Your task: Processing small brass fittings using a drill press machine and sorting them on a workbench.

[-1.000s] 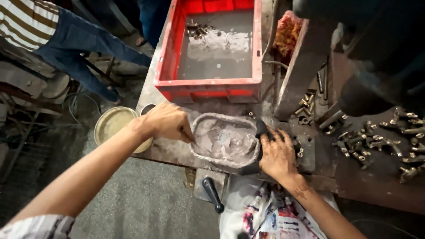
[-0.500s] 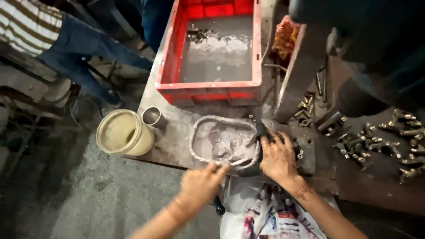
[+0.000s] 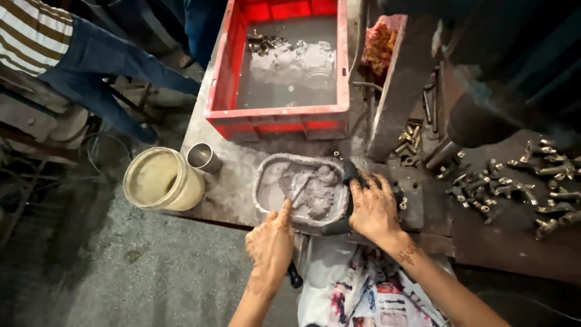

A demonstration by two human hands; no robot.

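Fingertips of the left hand (image 3: 270, 241) touch the grey tray (image 3: 301, 191); the right hand (image 3: 373, 208) apparently grips a dark tool (image 3: 350, 172) at the tray's edge.

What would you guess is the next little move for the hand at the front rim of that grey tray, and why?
Probably the left hand dips into the grey paste: its fingertips already touch the near rim of the tray, a small tool lies in the paste, and the right hand rests at the tray's far side, seemingly steadying it.

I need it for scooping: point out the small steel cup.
In the head view the small steel cup stands on the left part of the bench, touching the cream bucket, left of the grey paste tray and below the red crate.
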